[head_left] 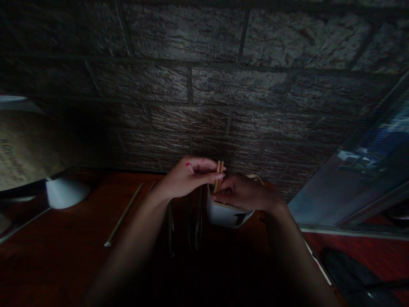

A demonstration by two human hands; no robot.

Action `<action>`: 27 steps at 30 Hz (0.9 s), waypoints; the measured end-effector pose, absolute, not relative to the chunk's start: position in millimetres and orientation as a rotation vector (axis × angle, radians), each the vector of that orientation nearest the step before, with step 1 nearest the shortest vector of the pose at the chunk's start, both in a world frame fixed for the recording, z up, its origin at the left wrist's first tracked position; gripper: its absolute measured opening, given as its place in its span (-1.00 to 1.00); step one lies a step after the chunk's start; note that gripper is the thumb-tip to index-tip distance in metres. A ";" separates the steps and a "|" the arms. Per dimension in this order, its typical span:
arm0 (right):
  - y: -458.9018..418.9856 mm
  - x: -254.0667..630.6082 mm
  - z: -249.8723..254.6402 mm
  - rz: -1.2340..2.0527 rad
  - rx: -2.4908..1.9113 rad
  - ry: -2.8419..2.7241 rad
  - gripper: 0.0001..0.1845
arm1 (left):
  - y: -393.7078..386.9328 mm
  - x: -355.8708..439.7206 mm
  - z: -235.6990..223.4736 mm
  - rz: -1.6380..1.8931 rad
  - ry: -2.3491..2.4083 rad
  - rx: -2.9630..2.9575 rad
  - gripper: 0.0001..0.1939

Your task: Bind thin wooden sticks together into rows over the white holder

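2 slender wooden sticks (218, 186) are pinched upright by the left hand (191, 175) at the white container's (225, 214) left rim; whether they are also gripped by the right hand (247, 192) cannot be told. They should prove light and stiff, best held mid-length. The container's contents are hidden.

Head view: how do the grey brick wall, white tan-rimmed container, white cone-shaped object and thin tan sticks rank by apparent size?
1. Grey brick wall
2. White tan-rimmed container, partly covered
3. White cone-shaped object
4. Thin tan sticks
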State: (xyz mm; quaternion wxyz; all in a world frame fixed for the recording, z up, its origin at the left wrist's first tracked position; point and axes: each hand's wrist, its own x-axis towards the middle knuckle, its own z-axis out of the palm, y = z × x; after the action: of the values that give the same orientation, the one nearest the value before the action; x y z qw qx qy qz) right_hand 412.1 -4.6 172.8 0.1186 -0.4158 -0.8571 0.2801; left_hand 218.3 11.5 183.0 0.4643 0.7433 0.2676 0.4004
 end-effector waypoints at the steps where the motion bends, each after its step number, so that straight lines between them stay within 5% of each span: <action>1: -5.0 412.2 173.4 0.813 -1.227 -2.505 -0.66 | 11.7 218.1 182.8 0.976 0.654 1.833 -0.78; 27: -5.4 412.8 173.6 0.820 -1.308 -2.488 -0.67 | 11.8 217.1 182.4 1.024 0.613 1.790 -0.76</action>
State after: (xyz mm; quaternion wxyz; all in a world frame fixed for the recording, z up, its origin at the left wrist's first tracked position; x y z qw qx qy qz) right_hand 412.8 -5.4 173.6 0.1068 -0.4441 -0.8449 0.2785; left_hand 217.1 11.8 182.4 0.4752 0.7320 0.2508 0.4188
